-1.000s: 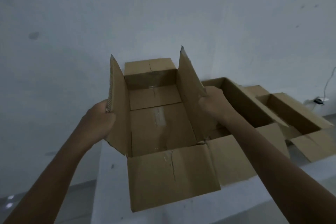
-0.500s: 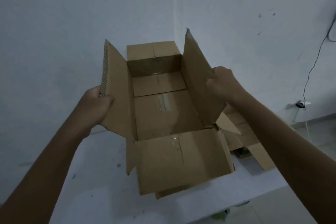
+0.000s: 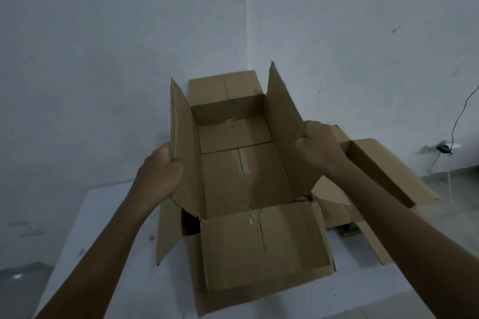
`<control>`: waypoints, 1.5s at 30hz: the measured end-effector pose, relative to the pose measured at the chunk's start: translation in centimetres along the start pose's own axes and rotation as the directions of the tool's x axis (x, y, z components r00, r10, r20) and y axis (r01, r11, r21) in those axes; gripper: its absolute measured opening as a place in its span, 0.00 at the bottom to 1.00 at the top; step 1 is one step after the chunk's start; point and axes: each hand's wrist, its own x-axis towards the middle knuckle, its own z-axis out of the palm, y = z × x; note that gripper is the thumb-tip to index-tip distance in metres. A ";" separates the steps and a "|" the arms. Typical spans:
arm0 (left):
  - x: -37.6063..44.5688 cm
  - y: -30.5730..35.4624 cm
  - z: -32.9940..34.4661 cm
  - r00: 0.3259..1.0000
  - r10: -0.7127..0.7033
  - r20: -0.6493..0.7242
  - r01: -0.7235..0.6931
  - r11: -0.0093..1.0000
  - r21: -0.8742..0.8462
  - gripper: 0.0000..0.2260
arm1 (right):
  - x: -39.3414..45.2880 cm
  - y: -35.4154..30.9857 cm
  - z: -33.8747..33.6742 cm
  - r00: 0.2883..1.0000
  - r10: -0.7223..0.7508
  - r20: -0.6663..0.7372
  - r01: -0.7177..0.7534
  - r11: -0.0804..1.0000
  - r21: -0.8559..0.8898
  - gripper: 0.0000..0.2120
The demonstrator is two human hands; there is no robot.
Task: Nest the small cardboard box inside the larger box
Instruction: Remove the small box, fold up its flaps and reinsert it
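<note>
I hold the small cardboard box [image 3: 243, 179] open-side up, its four flaps spread and its taped floor bare. My left hand [image 3: 158, 173] grips the left side flap and my right hand [image 3: 318, 145] grips the right side flap. Beneath it lies the larger box [image 3: 167, 230]. Only that box's left flap, its front flap and a dark gap of its inside show around the small box. The small box appears to sit partly down in the larger box's opening. How deep it sits is hidden.
Both boxes are on a white table [image 3: 103, 228] in a room corner. Another open cardboard box [image 3: 383, 166] lies to the right behind my right arm, with something green [image 3: 348, 229] beside it. A wall socket with a cable [image 3: 443, 147] is at far right.
The small box, held by both hands throughout, has come lower and nearer. The larger box's left and front flaps now show beneath it. My grip is unchanged.
</note>
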 end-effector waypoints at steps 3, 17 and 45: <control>1.2 -1.1 1.1 0.999 -0.039 -0.001 0.039 0.999 0.004 0.14 | 1.0 1.1 1.1 0.998 0.015 0.065 -0.017 1.000 0.022 0.15; 2.9 -3.6 6.3 0.992 -0.075 -0.106 0.104 0.948 0.299 0.12 | 2.0 4.8 5.3 0.972 0.059 0.229 -0.040 0.995 -0.090 0.02; 1.5 -9.5 11.1 0.995 0.099 0.008 -0.049 0.422 0.905 0.29 | 1.5 7.1 14.2 0.868 0.271 0.416 -0.005 0.843 -0.539 0.10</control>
